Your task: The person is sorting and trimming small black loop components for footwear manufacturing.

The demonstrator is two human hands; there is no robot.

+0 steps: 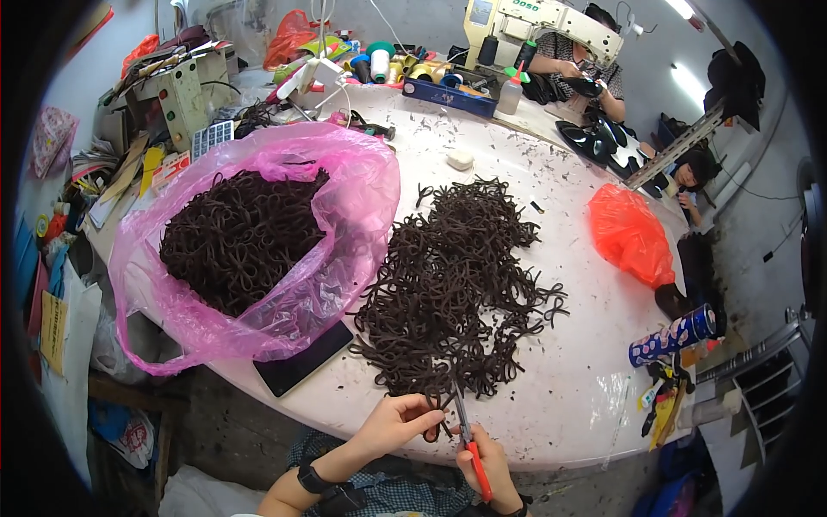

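Near the table's front edge, my left hand (pixel 399 426) pinches a dark brown cord loop (pixel 438 424) between thumb and fingers. Just right of it, my right hand (pixel 489 465) grips a pair of red-handled scissors (pixel 476 468), whose blades point up and away beside the loop. Whether the blades touch the cord I cannot tell. Beyond both hands spreads a heap of dark brown cord loops (pixel 439 276) on the white table (pixel 568 370). To the left, a pink plastic bag (pixel 353 189) lies wide, filled with more such loops (pixel 241 233).
A black phone or tablet (pixel 301 360) lies partly under the bag. At right are a red plastic bag (pixel 631 233) and a blue patterned cylinder (pixel 672 336). A blue tray (pixel 448 96) of thread spools stands at the back. Across the table, a person (pixel 581 73) handles dark pieces by a sewing machine (pixel 547 24).
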